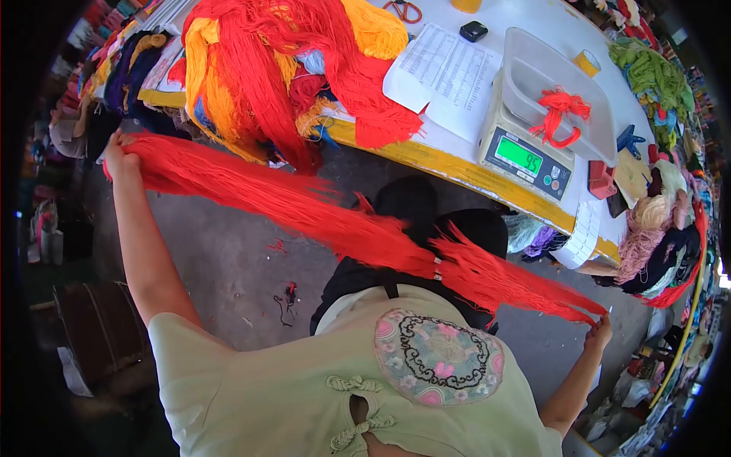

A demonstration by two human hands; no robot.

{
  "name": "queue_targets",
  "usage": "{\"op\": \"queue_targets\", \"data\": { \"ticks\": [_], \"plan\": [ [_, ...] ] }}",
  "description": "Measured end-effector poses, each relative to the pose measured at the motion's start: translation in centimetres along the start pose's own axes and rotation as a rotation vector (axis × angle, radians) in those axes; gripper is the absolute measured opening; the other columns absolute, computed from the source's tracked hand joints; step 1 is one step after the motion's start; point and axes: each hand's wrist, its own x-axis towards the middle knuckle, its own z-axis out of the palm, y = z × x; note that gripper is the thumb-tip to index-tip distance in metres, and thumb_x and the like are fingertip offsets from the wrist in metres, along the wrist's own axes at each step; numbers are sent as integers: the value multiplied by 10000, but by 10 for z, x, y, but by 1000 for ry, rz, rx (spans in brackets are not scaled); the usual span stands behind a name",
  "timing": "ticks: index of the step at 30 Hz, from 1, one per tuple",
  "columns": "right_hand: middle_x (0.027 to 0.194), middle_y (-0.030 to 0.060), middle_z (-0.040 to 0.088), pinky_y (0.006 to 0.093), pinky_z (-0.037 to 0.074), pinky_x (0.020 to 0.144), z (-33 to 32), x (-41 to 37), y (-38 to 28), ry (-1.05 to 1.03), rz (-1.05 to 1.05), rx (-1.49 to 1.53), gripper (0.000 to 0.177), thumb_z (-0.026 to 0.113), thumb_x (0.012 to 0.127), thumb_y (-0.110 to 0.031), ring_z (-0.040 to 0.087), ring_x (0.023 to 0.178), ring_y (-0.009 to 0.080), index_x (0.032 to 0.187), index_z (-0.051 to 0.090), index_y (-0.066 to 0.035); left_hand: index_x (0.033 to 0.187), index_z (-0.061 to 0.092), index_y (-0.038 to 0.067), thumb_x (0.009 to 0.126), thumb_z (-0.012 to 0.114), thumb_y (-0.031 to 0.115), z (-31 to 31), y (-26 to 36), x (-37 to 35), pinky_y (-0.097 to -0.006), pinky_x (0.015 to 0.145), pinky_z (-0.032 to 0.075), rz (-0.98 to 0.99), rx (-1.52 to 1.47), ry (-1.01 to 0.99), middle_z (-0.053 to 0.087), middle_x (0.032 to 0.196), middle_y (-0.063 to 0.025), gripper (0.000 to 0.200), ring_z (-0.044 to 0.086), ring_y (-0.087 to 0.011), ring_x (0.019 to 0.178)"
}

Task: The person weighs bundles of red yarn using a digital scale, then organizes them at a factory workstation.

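Observation:
A long hank of red yarn point(327, 221) stretches across my body from upper left to lower right. My left hand point(119, 152) grips its far left end, arm stretched out. My right hand point(599, 333) pinches the thin right end near my hip. A pale tie point(438, 266) binds the hank near its middle. On the table a digital scale point(525, 156) carries a clear tray point(533, 68) with a small bundle of red yarn point(562, 114); its green display is lit.
A heap of red, orange and yellow yarn point(289, 61) covers the table's left part. A printed sheet point(445, 72), scissors point(402, 9) and a small black device point(474, 30) lie on the yellow-edged table point(426, 156). More coloured yarn point(655, 76) piles at the right.

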Motion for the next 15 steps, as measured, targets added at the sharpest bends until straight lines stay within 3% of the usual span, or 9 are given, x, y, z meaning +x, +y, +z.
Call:
{"op": "queue_targets", "data": {
  "ticks": [2,3,5,7,9,12,13,14,15],
  "plan": [
    [554,-92,326,219,146,343,1,-9,4,-148,22,-55,230,594,954,-342,237,382,39,809,543,-170,988,566,21,1004,520,177,-19,0,5,-234,523,360,70,-127,118,431,689,19,164,378,-94,547],
    [557,-91,331,218,148,346,3,-15,7,-220,29,-77,224,591,957,-336,241,386,39,817,547,-166,987,564,21,1007,516,181,5,-17,-36,-230,522,356,-16,-205,20,435,696,18,168,379,-90,547],
    [566,-78,367,222,181,350,38,-95,-25,-713,14,-75,218,625,951,-298,259,400,39,839,563,-121,985,560,20,1012,509,188,68,-52,-131,-222,521,350,-208,-333,-162,443,710,16,178,379,-83,549],
    [559,-68,368,212,201,351,61,-163,-73,-1062,-164,-73,280,641,943,-343,251,396,42,845,553,-96,986,555,16,1018,497,186,94,-95,-173,-216,517,343,-334,-409,-484,456,736,14,183,385,-70,554],
    [578,-59,380,202,208,356,74,-224,-123,-1114,-513,43,298,587,977,-356,246,417,45,875,545,-80,1003,553,14,1024,478,178,132,-134,-214,-216,512,336,-352,-439,-631,459,752,14,182,386,-59,556],
    [635,-56,394,223,423,734,94,-270,-215,-1214,-638,548,307,498,1028,-268,376,553,44,1246,531,-55,999,603,45,991,546,220,186,-192,-255,-232,522,298,-253,-80,-537,473,730,27,185,388,-67,570],
    [657,-44,393,231,425,807,105,-284,-258,-1499,-616,566,300,443,1047,-263,437,655,47,1223,534,-37,982,636,48,986,564,243,205,-213,-269,-241,541,320,-179,120,-473,501,717,26,209,417,-71,594],
    [673,-31,434,240,437,803,135,-329,-286,-1086,-788,751,289,442,1046,-260,467,679,55,1187,555,-33,967,675,49,981,580,246,222,-232,-283,-241,560,345,-171,207,-457,525,718,22,219,448,-82,612],
    [722,-10,486,263,448,806,156,-353,-310,-962,-924,805,269,437,1042,-234,509,732,78,1154,567,-27,948,701,52,969,610,294,228,-259,-287,-238,570,362,-214,277,-462,537,714,18,260,459,-87,617]
  ]
}}
